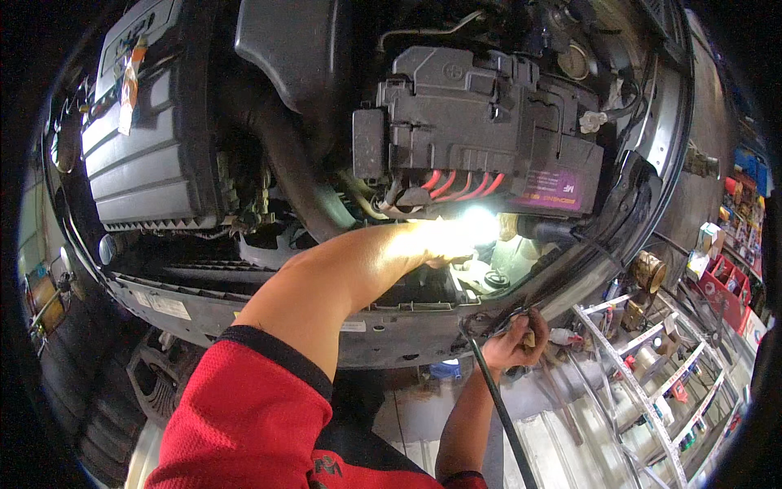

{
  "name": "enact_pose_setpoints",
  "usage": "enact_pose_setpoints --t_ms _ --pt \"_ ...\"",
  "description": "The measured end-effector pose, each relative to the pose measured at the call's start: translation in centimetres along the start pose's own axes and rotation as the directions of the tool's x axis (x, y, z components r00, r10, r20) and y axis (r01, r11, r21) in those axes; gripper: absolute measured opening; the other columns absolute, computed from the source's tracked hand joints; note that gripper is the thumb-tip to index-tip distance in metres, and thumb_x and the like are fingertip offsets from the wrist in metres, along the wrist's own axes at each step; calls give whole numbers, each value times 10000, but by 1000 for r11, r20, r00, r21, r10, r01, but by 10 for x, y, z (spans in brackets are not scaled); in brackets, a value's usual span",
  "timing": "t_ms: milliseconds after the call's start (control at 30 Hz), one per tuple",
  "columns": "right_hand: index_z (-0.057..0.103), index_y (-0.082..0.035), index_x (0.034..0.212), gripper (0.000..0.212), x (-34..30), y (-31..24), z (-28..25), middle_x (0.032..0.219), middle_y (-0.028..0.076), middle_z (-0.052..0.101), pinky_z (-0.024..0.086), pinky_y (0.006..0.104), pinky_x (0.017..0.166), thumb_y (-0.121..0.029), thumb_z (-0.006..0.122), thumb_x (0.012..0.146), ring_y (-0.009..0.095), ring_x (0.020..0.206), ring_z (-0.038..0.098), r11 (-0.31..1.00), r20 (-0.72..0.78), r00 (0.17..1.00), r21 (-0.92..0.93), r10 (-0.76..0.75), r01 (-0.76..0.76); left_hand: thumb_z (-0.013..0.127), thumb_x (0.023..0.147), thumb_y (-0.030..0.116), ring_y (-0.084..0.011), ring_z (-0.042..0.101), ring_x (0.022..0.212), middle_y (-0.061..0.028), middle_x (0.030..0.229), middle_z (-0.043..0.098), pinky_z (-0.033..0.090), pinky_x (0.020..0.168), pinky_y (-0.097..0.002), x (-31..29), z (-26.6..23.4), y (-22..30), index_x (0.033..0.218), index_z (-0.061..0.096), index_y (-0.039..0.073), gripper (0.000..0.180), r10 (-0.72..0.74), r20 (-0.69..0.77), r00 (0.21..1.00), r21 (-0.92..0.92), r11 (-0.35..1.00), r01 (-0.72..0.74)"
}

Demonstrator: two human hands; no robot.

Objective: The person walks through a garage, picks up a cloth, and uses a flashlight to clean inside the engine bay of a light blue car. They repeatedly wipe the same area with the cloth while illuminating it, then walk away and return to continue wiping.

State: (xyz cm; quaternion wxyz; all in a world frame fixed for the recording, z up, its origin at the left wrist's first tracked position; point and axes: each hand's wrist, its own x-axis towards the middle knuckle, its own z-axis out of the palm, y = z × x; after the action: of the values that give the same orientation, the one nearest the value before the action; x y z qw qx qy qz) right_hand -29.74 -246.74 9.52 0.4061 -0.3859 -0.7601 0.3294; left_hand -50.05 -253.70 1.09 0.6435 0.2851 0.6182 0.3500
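Note:
My left forearm reaches across the front of an open engine bay. My left hand (444,242) is down in the gap below the black fuse box cover (456,110) and in front of the battery (558,179). A very bright light (481,222) washes out its fingers, so what they hold does not show. Beside the glare lies a pale translucent reservoir with a dark round cap (495,279). My right hand (519,341) is at the front body edge with its fingers curled together around something small that I cannot make out. A long black strip (498,399) runs down close beside it.
Red cables (464,187) come out under the fuse box. A black air filter housing (151,155) fills the left side. On the right floor stand a metal ladder (643,383), a red bin (725,281) and several cans and bottles.

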Motion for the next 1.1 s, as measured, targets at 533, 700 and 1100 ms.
enact_pose_setpoints --t_ms 533,700,1100 --pt "618 54 951 255 -2 -1 -3 837 119 630 470 332 642 -193 651 897 212 732 579 994 -48 994 -36 102 -104 578 957 402 -177 493 486 -67 785 630 396 392 -314 24 24 -42 1142 614 107 350 164 -119 979 -133 975 -179" --pt "621 57 963 232 -4 -1 -3 875 131 642 482 342 684 -164 642 896 228 751 596 992 -30 992 24 122 -121 573 956 401 -207 528 605 -79 854 642 424 507 -337 22 20 -37 1168 607 110 362 198 -106 975 6 980 -198" --pt "623 58 981 254 -4 1 -4 889 130 634 485 311 659 -175 667 892 210 762 596 994 -55 992 2 113 -113 561 953 400 -279 610 889 -110 1022 669 490 782 -392 17 22 -32 1232 592 117 399 186 -115 976 118 978 -173"
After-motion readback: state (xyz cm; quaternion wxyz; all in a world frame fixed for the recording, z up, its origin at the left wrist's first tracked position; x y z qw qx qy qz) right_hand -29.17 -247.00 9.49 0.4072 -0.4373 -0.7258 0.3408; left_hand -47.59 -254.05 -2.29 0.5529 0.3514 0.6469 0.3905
